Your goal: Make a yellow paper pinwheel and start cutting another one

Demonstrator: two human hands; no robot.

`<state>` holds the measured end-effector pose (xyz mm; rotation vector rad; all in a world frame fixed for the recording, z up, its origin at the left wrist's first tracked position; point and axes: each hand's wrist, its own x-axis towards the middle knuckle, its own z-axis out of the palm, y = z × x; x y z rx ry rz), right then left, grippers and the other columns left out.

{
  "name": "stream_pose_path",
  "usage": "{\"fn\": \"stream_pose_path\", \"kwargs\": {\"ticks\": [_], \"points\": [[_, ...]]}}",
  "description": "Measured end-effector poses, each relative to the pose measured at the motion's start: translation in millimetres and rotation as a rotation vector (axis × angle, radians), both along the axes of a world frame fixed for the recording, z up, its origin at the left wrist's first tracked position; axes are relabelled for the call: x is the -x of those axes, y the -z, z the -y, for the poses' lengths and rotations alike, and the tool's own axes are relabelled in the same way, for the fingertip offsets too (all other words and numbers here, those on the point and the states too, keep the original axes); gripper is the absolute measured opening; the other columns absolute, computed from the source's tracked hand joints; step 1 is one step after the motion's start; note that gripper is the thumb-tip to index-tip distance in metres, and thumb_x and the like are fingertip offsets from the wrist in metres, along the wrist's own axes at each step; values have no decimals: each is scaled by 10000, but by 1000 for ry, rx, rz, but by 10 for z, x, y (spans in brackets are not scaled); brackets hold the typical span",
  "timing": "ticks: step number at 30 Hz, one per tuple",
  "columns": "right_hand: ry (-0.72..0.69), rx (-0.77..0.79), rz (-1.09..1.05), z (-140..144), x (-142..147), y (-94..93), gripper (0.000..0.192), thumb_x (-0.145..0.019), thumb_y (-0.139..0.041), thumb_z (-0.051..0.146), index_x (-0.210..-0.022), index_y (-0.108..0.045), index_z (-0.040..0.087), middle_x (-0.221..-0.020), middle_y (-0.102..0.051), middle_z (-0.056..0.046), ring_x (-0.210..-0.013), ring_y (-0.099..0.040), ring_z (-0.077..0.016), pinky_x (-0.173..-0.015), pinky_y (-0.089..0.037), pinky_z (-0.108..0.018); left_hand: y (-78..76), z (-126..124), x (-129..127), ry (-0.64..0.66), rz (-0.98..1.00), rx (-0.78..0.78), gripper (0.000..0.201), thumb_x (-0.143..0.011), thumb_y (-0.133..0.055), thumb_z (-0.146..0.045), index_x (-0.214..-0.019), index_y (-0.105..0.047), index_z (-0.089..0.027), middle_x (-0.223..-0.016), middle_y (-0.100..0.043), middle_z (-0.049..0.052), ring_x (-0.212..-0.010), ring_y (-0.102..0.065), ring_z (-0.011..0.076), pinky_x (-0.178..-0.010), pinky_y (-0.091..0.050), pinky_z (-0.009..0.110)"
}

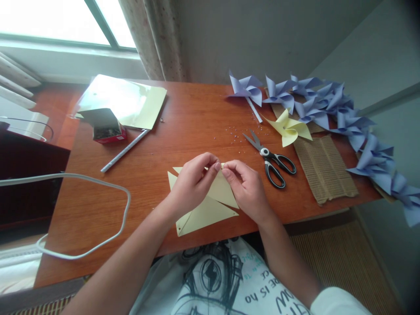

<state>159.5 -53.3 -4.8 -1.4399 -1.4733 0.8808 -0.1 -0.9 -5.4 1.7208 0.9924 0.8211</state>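
Observation:
On the table in front of me lies a pale yellow paper square (206,215), cut inward from its corners, with small holes near some tips. My left hand (196,181) is over its upper left part, thumb and forefinger pinched together; what sits between these fingertips is too small to make out. Close against it, my right hand (245,183) pinches the paper's upper edge or corner. The fingertips of both hands almost meet there. Right of my hands, black-handled scissors (271,159) lie with the blades parted.
A yellow pinwheel (288,127) and several purple pinwheels (313,109) line the right side, by corrugated cardboard (325,168). At left are a small open red box (110,136), a rolled paper stick (124,151), yellow sheets (152,105) and a white cable (126,205).

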Motion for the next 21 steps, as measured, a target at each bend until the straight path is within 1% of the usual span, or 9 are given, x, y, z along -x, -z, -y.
{"fn": "stream_pose_path", "kwargs": {"ticks": [3, 6, 9, 11, 12, 14, 16, 18, 21], "points": [[33, 61, -76, 11, -28, 28, 156, -994, -590, 329, -911, -652, 213, -865, -672, -8, -787, -625, -166, -715, -473, -285, 11, -18, 28, -45, 5, -47, 167, -971, -570, -303, -864, -618, -183, -784, -629, 14, -708, -559, 142, -652, -444, 268], [84, 111, -217, 18, -79, 67, 150, -985, -607, 345, -911, -651, 221, -824, -638, 7, -744, -593, -155, -675, -455, -271, 28, -76, 100, -152, -43, -161, 125, -956, -598, -299, -985, -651, -191, -950, -695, 49, -883, -648, 186, -819, -500, 315], [106, 137, -408, 25, -141, 106, 131, -973, -630, 347, -919, -657, 231, -788, -598, 21, -716, -557, -145, -665, -437, -261, 40, -157, 186, -285, -140, -251, 244, -921, -640, -312, -1139, -637, -202, -1140, -689, 82, -1090, -645, 244, -961, -495, 389], [111, 144, -500, 29, -177, 123, 125, -966, -640, 340, -900, -653, 235, -749, -549, 33, -666, -503, -134, -647, -410, -261, 48, -204, 225, -356, -139, -236, 361, -886, -679, -337, -1215, -604, -209, -1262, -649, 106, -1191, -614, 277, -988, -499, 424], [118, 145, -531, 29, -191, 127, 124, -963, -642, 335, -887, -648, 237, -726, -516, 41, -633, -464, -128, -629, -391, -260, 52, -222, 235, -380, -101, -193, 408, -868, -697, -351, -1238, -587, -216, -1314, -624, 114, -1219, -604, 287, -979, -511, 428], [135, 142, -581, 26, -211, 128, 123, -955, -639, 320, -863, -641, 238, -695, -462, 49, -592, -397, -124, -596, -356, -260, 59, -243, 238, -390, 26, -44, 478, -839, -726, -371, -1263, -555, -233, -1389, -580, 124, -1245, -601, 293, -953, -535, 418], [152, 132, -632, 15, -222, 118, 118, -935, -637, 297, -835, -640, 234, -707, -478, 43, -605, -401, -128, -594, -351, -260, 61, -247, 226, -375, 159, 131, 525, -816, -752, -380, -1276, -537, -245, -1404, -576, 123, -1228, -620, 285, -954, -536, 404], [173, 111, -685, -1, -232, 105, 107, -901, -636, 267, -801, -641, 229, -743, -535, 29, -639, -445, -134, -608, -370, -261, 52, -241, 209, -359, 269, 284, 552, -801, -777, -379, -1282, -540, -245, -1331, -632, 114, -1171, -653, 266, -955, -528, 382], [217, 77, -750, -24, -254, 88, 80, -836, -625, 223, -759, -646, 229, -751, -593, 22, -650, -498, -138, -620, -407, -266, 20, -218, 186, -304, 390, 498, 475, -818, -777, -396, -1224, -601, -224, -1104, -720, 80, -1010, -693, 230, -852, -534, 330]]}}
